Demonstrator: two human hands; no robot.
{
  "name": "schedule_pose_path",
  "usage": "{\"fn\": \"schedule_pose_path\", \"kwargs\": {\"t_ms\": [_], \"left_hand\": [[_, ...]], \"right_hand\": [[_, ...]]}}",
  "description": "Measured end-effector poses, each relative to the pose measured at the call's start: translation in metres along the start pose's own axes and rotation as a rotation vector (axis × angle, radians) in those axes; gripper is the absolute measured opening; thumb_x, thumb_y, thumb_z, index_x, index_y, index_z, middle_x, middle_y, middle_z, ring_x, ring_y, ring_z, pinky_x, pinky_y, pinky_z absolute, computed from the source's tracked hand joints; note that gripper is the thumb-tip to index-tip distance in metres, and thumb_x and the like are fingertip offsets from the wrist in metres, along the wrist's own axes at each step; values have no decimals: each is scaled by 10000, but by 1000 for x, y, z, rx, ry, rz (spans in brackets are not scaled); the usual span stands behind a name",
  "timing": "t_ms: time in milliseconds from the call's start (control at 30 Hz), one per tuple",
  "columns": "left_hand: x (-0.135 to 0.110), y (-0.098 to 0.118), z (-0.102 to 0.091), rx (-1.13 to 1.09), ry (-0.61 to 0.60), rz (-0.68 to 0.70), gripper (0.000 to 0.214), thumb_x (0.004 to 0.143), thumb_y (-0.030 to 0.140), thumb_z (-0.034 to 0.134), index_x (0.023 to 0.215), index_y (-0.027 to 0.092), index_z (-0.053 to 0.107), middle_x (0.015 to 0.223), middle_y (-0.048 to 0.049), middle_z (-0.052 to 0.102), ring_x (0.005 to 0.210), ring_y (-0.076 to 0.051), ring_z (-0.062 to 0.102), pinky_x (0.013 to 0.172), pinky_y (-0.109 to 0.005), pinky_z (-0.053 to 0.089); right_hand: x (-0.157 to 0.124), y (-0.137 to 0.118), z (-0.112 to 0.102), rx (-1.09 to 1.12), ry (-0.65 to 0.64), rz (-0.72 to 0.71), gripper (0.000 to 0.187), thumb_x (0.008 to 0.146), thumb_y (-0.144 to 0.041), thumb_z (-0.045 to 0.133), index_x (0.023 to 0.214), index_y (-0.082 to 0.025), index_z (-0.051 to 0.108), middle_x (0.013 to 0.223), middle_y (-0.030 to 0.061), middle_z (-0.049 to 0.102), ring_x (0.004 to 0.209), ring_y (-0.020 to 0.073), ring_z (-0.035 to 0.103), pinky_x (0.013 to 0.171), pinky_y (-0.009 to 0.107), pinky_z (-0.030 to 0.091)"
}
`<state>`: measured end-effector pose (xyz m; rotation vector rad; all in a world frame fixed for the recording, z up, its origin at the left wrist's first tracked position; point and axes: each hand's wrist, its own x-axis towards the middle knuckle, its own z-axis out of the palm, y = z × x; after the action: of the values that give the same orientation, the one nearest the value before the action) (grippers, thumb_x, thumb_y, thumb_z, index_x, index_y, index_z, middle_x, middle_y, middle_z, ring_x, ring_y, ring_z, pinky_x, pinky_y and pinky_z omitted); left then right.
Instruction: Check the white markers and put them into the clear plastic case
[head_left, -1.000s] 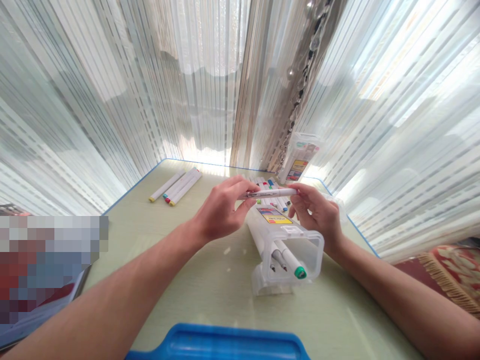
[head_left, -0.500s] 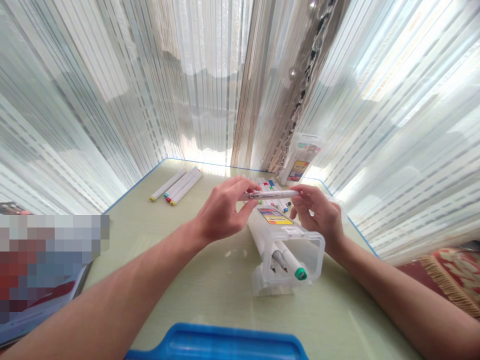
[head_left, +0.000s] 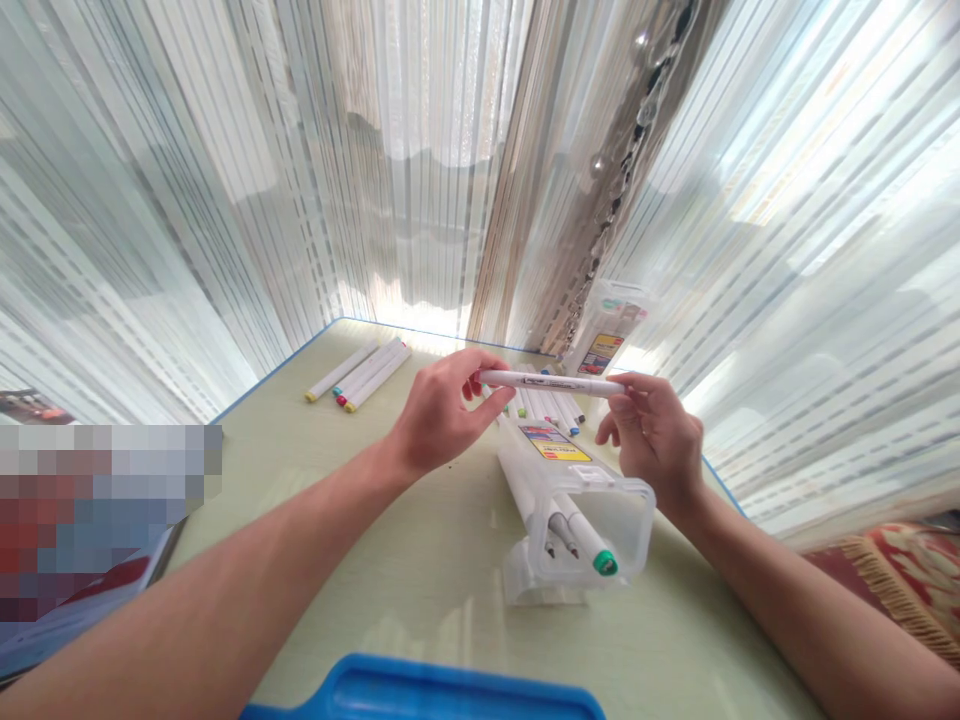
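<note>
A white marker [head_left: 551, 382] is held level above the table, gripped at both ends. My left hand [head_left: 439, 415] pinches its left end, where a red cap shows between the fingers. My right hand [head_left: 656, 435] pinches the right end. Just below them lies a clear plastic marker case [head_left: 574, 500] on its side, its open mouth toward me, with a green-capped marker [head_left: 589, 540] and a grey-tipped one inside. Several loose markers [head_left: 547, 405] lie on the table behind the case.
Three markers [head_left: 360, 372] lie at the table's far left. A second clear case [head_left: 607, 335] leans against the striped curtains at the back. A blue plastic tray edge [head_left: 427, 690] sits at the near edge. A patterned rug [head_left: 900, 570] shows at right.
Both hands have lifted the marker a little higher and slightly to the right above the case. The case and the loose markers have not moved.
</note>
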<state>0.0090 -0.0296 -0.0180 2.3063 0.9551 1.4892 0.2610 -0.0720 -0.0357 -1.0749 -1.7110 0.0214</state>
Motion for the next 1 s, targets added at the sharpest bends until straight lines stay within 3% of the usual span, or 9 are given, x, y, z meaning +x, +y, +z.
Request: {"fn": "schedule_pose_path", "kwargs": {"t_ms": [400,700,1000], "left_hand": [[0,-1,-2,-132,35,-115,147,902,259,621,993,148,655,820,-38,701,705,-131,639,654,-252,531],[0,3,-5,-194,11,-146,186,941,203,497,994,150,668,838,-49,717,736,-145,642,640,-262,518],[-1,0,1,-150,2,-169,172,864,319,668,889,150,649,703,-12,654,601,-113,588,550,-225,472]], "right_hand": [[2,-2,2,1,50,64,178,996,-369,533,1073,-215,573,761,-3,669,442,101,595,444,242,495],[2,1,-1,17,2,73,161,1009,-347,512,1095,-215,544,810,15,676,462,102,611,442,242,493],[0,8,2,59,3,86,208,945,-374,633,1033,-201,560,824,29,705,461,107,626,420,232,489]]}}
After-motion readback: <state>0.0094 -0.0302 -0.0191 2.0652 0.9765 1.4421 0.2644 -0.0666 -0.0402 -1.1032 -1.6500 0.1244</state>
